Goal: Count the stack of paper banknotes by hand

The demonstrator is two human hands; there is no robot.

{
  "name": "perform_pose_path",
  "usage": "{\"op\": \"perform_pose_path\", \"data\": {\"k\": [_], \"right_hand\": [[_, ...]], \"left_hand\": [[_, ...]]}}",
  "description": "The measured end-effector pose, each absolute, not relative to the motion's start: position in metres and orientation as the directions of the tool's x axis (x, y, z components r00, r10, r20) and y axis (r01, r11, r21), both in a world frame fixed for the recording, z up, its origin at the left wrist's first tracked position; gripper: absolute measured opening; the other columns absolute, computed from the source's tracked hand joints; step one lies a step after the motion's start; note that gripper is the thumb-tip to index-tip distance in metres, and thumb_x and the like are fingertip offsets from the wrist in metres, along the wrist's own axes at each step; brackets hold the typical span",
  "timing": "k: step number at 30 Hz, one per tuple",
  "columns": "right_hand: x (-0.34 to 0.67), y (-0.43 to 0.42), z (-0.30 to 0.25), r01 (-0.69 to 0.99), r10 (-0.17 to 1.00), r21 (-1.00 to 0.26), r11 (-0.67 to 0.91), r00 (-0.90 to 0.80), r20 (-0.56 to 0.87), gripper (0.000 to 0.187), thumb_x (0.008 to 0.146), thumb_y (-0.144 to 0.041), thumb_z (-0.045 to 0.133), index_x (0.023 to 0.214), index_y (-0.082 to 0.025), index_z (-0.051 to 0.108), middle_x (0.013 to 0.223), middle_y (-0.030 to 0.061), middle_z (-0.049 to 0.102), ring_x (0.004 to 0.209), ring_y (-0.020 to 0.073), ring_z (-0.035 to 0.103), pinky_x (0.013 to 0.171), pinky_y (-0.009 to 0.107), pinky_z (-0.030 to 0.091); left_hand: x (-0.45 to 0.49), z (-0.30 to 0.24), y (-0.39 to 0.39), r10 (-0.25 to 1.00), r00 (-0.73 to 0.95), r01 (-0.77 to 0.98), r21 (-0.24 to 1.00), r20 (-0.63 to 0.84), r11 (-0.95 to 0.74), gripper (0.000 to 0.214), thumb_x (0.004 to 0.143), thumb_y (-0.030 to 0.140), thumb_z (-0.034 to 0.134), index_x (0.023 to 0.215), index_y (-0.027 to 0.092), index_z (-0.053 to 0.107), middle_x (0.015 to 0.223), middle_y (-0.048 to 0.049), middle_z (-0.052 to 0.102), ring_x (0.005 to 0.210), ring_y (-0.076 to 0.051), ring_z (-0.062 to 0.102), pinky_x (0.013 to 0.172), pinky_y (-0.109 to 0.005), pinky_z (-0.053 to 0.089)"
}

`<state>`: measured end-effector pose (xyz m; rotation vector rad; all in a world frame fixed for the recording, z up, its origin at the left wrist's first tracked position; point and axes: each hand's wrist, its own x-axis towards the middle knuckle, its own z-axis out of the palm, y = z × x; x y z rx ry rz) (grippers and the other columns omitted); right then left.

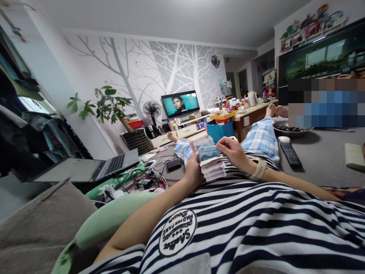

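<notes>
My left hand (194,171) is closed around the left side of a fanned stack of pale printed paper slips (213,169), held above my lap. A teal printed slip (209,152) lies uppermost on the stack, and behind it more slips with pink and pale printing stick up. What kind of slips they are, I cannot make out. The thumb and fingers of my right hand (233,150) are pinched together at the teal slip's right corner. A cream-strapped watch (258,169) is on my right wrist.
On the grey sofa to my right are a black remote control (290,154) and a metal bowl of dark round fruit (292,129). To the left lie an open laptop (118,165), tangled cables (145,182) and a green cushion (114,213). A person (333,102) is at the right.
</notes>
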<state>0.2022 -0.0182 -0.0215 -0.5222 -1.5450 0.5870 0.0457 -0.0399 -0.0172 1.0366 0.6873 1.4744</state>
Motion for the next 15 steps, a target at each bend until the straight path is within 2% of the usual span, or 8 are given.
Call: {"op": "perform_pose_path", "data": {"k": [15], "right_hand": [[0.2041,-0.0156,-0.0262,-0.024,0.651,-0.653,0.757,-0.066,0.756,0.048,0.082,-0.067,0.061,0.076,-0.020,0.058,0.062,-0.0023,0.049,0.057,0.0122,0.042,0.053,0.027,0.035]], "left_hand": [[0.0486,-0.0167,-0.0409,0.978,0.013,-0.468,0.865,0.208,-0.178,0.019,0.080,0.029,0.065,0.088,0.015,0.072,0.079,-0.0071,0.076,0.097,-0.027,0.071,0.089,-0.037,0.055]]}}
